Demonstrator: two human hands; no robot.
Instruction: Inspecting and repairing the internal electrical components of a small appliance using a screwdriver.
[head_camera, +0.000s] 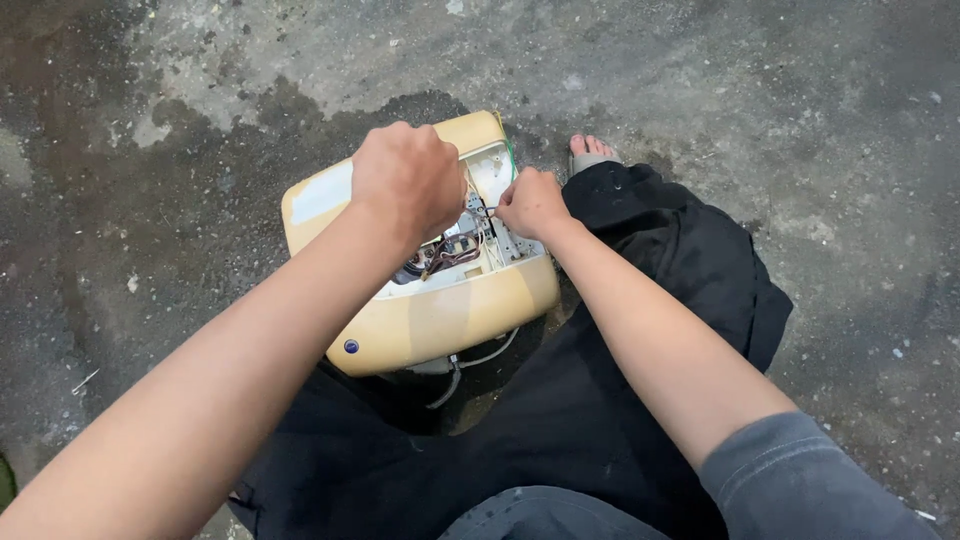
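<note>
Here is the left hand (407, 180), balled into a tight fist right over the open top of a yellowed cream appliance casing (450, 315); whatever it may grip is hidden under the knuckles, so I cannot tell what it has hold of. Directly below both hands sits that casing, a rounded plastic shell, aged to a mustard tone, with a pale rectangular patch (322, 192) just left of the left fist. Its cover is off: between the two hands lie dark and brown wires (452, 255), white plastic framing and small metal parts. A grey cable (470, 365) trails out from its near edge, toward the person. Moving right, the right hand (532, 203) is curled shut too, pinching a thin metal tool (489, 209) whose tip points into the innards. Beyond it, bare toes (590, 148) peek out past loose black trousers (650, 300). All around spreads rough grey concrete floor (800, 120), mottled with dark damp stains and pale grit.
</note>
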